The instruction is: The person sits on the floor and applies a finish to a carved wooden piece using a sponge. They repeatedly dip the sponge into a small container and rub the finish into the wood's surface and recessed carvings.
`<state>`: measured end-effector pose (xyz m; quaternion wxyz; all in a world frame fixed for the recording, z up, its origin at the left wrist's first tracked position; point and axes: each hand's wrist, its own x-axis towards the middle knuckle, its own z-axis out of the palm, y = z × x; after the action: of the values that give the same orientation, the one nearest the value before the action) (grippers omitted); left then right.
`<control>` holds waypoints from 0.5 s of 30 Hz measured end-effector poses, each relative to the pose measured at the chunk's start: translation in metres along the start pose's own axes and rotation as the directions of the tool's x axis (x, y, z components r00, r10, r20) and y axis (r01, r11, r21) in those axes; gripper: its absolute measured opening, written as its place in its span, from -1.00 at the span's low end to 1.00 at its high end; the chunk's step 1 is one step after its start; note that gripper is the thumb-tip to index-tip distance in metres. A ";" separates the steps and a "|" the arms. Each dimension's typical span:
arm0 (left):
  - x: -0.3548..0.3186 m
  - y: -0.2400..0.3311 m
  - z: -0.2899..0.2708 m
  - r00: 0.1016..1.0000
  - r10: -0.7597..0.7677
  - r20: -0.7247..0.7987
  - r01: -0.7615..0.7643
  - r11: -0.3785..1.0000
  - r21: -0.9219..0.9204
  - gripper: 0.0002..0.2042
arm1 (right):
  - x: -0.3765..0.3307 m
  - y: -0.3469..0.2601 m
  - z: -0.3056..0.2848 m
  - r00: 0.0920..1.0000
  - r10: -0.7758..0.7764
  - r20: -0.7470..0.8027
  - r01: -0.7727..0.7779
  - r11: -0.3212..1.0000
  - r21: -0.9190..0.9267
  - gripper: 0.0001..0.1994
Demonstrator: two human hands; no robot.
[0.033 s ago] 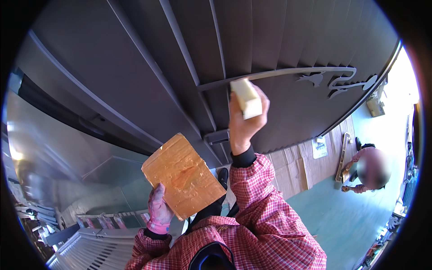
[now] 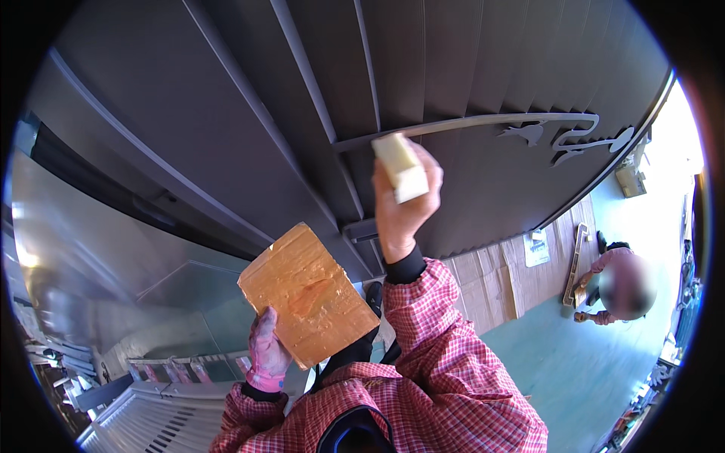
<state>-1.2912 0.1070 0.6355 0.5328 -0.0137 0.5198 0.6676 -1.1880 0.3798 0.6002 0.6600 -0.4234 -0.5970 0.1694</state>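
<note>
My left hand [image 2: 268,355], in a stained pink glove, grips the lower left edge of a flat rectangular board [image 2: 310,294]. Bronze-coloured, paint-like smears cover the board's face. Bare and raised, my right hand [image 2: 408,208] has its fingers wrapped round a pale yellow sponge block [image 2: 402,167]. The sponge's far end is at the left part of a raised curved strip [image 2: 483,121] on a large dark panel [image 2: 483,181]. Whether the sponge touches the strip I cannot tell. That strip runs right into a scroll and leaf ornament [image 2: 581,141].
A recessed handle [image 2: 366,229] sits in the panel left of my right wrist. Flattened cardboard [image 2: 487,283] covers the floor along the panel's base. A co-worker [image 2: 627,283] crouches at the right beside a long narrow frame piece [image 2: 575,264]. A slatted grey panel [image 2: 166,419] lies lower left.
My right hand and the sponge have shifted slightly left along the strip. The left hand and the board stay in place.
</note>
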 end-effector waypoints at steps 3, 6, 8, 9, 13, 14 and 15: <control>-0.001 0.000 0.000 1.000 -0.002 -0.006 0.002 1.000 -0.014 -0.45 | -0.008 -0.012 -0.002 0.978 -0.128 0.163 0.130 0.991 -0.005 -0.45; -0.003 -0.001 -0.006 1.000 -0.006 0.007 0.006 1.000 0.013 -0.45 | -0.005 -0.011 -0.018 0.973 -0.157 0.170 0.162 0.987 -0.015 -0.45; -0.001 -0.003 -0.009 1.000 -0.004 0.029 0.004 1.000 -0.010 -0.44 | -0.003 -0.007 -0.028 0.963 -0.192 0.190 0.201 0.979 -0.026 -0.45; 0.000 -0.006 -0.009 0.999 -0.005 0.039 0.006 1.000 -0.028 -0.43 | -0.001 -0.006 -0.031 0.954 -0.217 0.206 0.235 0.970 -0.065 -0.44; -0.002 -0.015 -0.015 1.000 -0.024 0.005 0.025 0.996 -0.091 -0.45 | 0.018 -0.013 -0.041 0.876 -0.357 0.324 0.402 0.912 -0.085 -0.48; -0.001 -0.018 -0.017 1.000 -0.011 0.023 0.013 0.996 -0.086 -0.46 | 0.023 -0.016 -0.042 0.854 -0.389 0.344 0.446 0.889 -0.102 -0.48; -0.001 -0.021 -0.019 1.000 0.007 0.030 -0.005 0.996 -0.086 -0.47 | 0.027 -0.016 -0.043 0.824 -0.413 0.389 0.485 0.868 -0.107 -0.48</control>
<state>-1.2857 0.0910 0.6134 0.5375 -0.0248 0.4824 0.6912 -1.1461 0.3744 0.6332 0.5170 -0.2970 -0.8026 0.0206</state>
